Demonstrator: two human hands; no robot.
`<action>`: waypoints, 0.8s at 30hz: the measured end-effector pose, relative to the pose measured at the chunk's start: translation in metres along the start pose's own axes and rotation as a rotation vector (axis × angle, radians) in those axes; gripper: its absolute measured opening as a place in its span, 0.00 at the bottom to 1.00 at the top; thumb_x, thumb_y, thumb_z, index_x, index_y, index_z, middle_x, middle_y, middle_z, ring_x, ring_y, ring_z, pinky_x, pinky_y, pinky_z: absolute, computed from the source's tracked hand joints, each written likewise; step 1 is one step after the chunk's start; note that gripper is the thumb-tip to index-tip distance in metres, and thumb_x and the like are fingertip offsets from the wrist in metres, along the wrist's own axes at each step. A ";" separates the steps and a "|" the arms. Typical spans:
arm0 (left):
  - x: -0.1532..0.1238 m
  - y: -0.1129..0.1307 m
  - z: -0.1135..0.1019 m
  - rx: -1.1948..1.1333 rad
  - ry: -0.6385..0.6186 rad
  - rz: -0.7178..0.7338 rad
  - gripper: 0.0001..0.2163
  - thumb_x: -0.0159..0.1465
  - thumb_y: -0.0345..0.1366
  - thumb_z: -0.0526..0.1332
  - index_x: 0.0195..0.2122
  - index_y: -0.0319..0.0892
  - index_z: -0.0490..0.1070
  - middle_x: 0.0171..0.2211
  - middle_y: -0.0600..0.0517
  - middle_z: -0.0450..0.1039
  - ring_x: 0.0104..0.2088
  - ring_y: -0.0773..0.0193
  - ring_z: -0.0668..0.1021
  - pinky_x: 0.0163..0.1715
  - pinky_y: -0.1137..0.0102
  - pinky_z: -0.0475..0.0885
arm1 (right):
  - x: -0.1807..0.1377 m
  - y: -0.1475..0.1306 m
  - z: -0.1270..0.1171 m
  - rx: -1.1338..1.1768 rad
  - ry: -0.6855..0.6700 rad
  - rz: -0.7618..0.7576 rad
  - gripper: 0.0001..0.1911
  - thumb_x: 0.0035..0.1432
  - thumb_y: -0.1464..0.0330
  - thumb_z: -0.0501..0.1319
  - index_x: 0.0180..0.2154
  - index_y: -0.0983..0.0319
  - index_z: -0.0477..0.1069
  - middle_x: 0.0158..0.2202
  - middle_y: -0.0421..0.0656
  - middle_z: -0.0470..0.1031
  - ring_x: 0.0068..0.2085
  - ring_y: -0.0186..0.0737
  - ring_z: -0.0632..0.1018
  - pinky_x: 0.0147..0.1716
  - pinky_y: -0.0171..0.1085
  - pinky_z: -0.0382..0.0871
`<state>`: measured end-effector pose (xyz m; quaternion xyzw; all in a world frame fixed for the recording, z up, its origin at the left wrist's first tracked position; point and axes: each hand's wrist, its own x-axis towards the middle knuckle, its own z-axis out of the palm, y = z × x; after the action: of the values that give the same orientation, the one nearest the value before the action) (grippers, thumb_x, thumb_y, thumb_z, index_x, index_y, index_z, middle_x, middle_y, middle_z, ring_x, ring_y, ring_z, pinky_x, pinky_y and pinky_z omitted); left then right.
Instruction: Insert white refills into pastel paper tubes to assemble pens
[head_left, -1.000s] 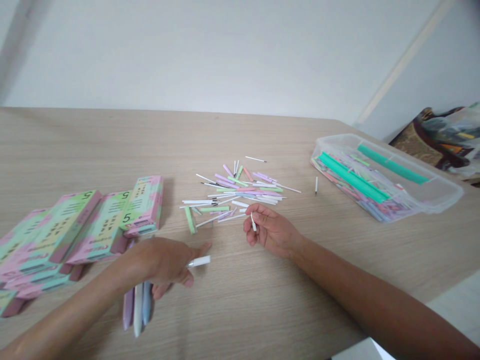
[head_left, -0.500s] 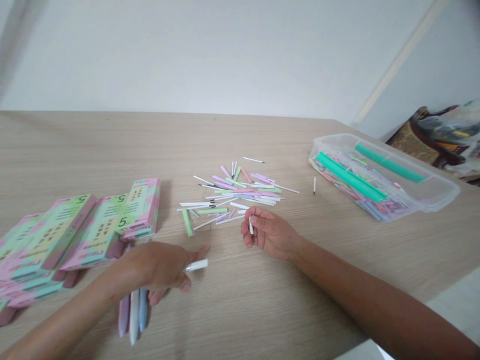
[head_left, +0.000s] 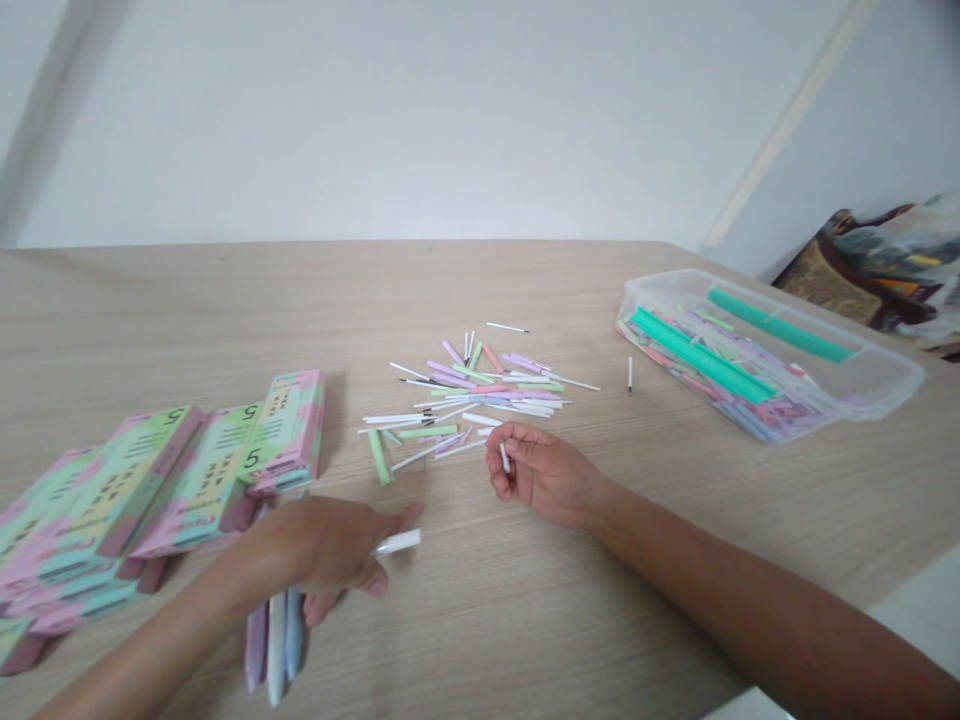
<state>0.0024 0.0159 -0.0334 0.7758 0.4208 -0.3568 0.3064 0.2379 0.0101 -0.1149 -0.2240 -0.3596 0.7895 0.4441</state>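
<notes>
My left hand (head_left: 337,550) is closed around a white pen barrel (head_left: 399,541), whose end sticks out past the fingers; its index finger points toward the pile. Beneath that wrist lie purple, white and light blue pens (head_left: 276,645) side by side on the table. My right hand (head_left: 536,470) pinches a small white pen piece (head_left: 505,458) between thumb and fingers, at the near edge of the pile. Scattered there are loose pen parts (head_left: 480,390): white refills with dark ends, and tubes in green, purple, pink and white.
Stacked pastel boxes marked 5 (head_left: 285,425) stand at the left. A clear plastic case (head_left: 877,395) with teal strips, holding many more pen parts, lies at the right. One short white refill (head_left: 630,374) rests beside it. A chair (head_left: 832,275) stands beyond the table.
The view has shifted slightly, so the table and boxes appear a little lower. Both hands keep nearly the same pose and still hold their white pen parts.
</notes>
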 end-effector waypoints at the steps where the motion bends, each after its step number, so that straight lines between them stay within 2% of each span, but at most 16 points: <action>1: 0.000 0.000 0.001 0.008 0.013 0.005 0.37 0.53 0.24 0.55 0.64 0.38 0.43 0.23 0.49 0.78 0.28 0.56 0.79 0.22 0.73 0.68 | 0.000 0.000 0.000 0.003 0.008 0.004 0.06 0.57 0.69 0.58 0.37 0.63 0.69 0.29 0.41 0.70 0.27 0.32 0.72 0.27 0.34 0.62; 3: 0.000 0.000 0.001 0.022 0.037 0.013 0.36 0.54 0.24 0.54 0.64 0.37 0.43 0.23 0.48 0.78 0.28 0.56 0.80 0.22 0.72 0.69 | 0.000 -0.001 0.000 0.015 0.027 0.021 0.06 0.56 0.69 0.59 0.37 0.64 0.70 0.28 0.40 0.69 0.26 0.30 0.70 0.27 0.33 0.61; 8: -0.001 0.000 0.001 0.017 -0.011 -0.001 0.37 0.53 0.23 0.53 0.65 0.38 0.40 0.24 0.48 0.79 0.29 0.55 0.80 0.24 0.70 0.70 | 0.000 -0.004 0.003 0.035 0.085 0.042 0.08 0.55 0.68 0.61 0.38 0.64 0.69 0.26 0.39 0.67 0.23 0.27 0.66 0.24 0.29 0.57; 11: -0.002 0.001 0.002 0.014 0.020 -0.006 0.35 0.56 0.25 0.53 0.64 0.37 0.41 0.23 0.46 0.78 0.30 0.53 0.80 0.25 0.68 0.70 | 0.000 -0.005 0.006 0.056 0.119 0.043 0.08 0.53 0.69 0.63 0.36 0.62 0.67 0.26 0.38 0.68 0.23 0.26 0.65 0.23 0.28 0.54; 16: -0.001 0.001 0.001 0.015 0.001 0.001 0.35 0.57 0.27 0.54 0.64 0.36 0.40 0.24 0.44 0.78 0.32 0.52 0.80 0.27 0.67 0.71 | 0.000 -0.006 0.007 0.047 0.155 0.032 0.08 0.52 0.68 0.64 0.30 0.63 0.65 0.24 0.38 0.67 0.21 0.26 0.63 0.22 0.28 0.53; 24: -0.001 0.003 0.004 0.004 0.047 -0.030 0.34 0.58 0.28 0.55 0.64 0.37 0.42 0.23 0.44 0.78 0.29 0.50 0.80 0.26 0.66 0.72 | 0.000 -0.006 0.006 0.085 0.146 0.054 0.06 0.54 0.67 0.61 0.30 0.65 0.68 0.24 0.39 0.66 0.21 0.26 0.63 0.22 0.29 0.52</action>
<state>0.0036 0.0109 -0.0346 0.7780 0.4389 -0.3439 0.2895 0.2369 0.0099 -0.1065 -0.2715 -0.2861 0.7972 0.4571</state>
